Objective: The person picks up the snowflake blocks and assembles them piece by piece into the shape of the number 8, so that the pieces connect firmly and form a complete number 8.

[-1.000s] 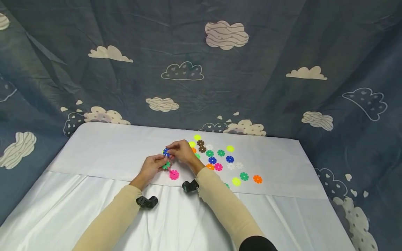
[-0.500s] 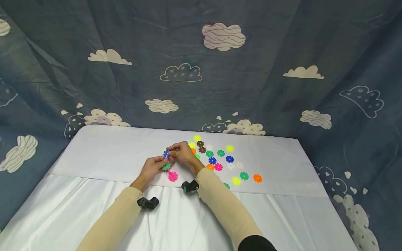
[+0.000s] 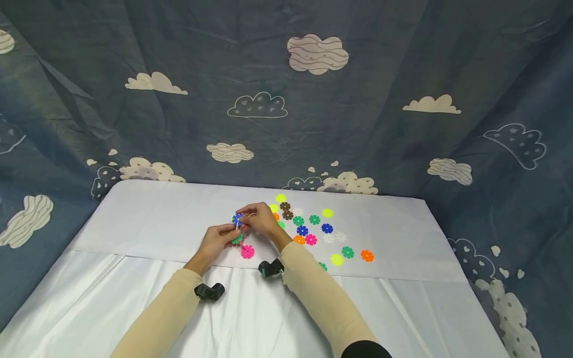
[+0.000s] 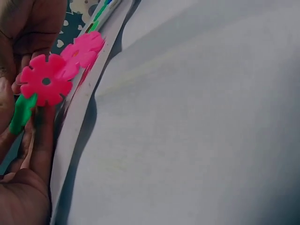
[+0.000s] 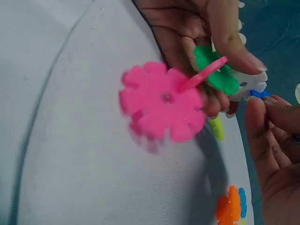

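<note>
My left hand (image 3: 217,242) holds a joined chain of notched, flower-shaped plastic discs. A white disc (image 5: 252,80) lies under its thumb, with a green disc (image 5: 216,70) slotted alongside. From the green one a pink disc (image 5: 206,75), seen edge-on, leads to another pink disc (image 5: 161,101) hanging at the free end. With thumb and forefinger, my right hand (image 3: 261,219) pinches a blue disc (image 5: 258,94) right at the white disc's edge. The fingertips hide part of where blue and white meet. In the left wrist view the pink discs (image 4: 46,80) cover some of the fingers.
Several loose discs lie spread to the right on the white-covered table (image 3: 156,214), among them brown (image 3: 288,215), blue (image 3: 327,228), green (image 3: 347,252) and orange discs (image 3: 367,255). A dark cloth with cloud prints (image 3: 188,129) hangs behind the table.
Both hands stay almost in place, still together at the blue and white discs. The dangling pink disc shifts slightly, and the head view tilts a little.
</note>
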Tool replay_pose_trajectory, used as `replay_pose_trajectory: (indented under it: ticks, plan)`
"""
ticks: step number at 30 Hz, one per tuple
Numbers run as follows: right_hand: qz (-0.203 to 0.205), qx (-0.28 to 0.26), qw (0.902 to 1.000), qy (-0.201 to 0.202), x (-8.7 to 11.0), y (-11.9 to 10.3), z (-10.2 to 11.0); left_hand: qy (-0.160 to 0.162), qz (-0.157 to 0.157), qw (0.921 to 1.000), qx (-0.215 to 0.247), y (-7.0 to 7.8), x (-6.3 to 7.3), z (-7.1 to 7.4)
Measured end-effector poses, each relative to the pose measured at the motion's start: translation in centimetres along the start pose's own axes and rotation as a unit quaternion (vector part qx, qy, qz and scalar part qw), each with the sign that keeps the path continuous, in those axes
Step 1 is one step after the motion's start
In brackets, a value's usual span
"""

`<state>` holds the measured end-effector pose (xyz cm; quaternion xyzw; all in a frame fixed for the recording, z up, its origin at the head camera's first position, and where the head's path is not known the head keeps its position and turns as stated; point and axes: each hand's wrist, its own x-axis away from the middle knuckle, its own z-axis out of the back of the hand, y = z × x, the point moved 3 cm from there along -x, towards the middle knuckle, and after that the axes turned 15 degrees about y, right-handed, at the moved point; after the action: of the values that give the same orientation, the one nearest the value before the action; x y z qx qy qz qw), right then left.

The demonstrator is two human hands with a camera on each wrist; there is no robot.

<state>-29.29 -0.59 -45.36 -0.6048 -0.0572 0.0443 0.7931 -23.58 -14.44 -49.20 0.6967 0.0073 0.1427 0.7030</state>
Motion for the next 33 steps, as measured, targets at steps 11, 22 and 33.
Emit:
replay_pose_trajectory:
  ticks: [11, 22, 33]
  plan:
    - [0.028, 0.012, 0.9986, -0.044, 0.3, 0.1, 0.2, -0.013, -0.012, 0.9998, -0.002, -0.1, 0.6, -0.3]
    - [0.093, 0.091, 0.9884, -0.079, -0.5, -1.1, 1.0, -0.035, 0.015, 0.9992, -0.011, 1.7, 0.7, 0.0]
    - [0.098, 0.110, 0.9840, -0.101, 0.2, -0.9, 0.6, -0.004, 0.034, 0.9993, 0.016, 1.3, 0.3, 1.3]
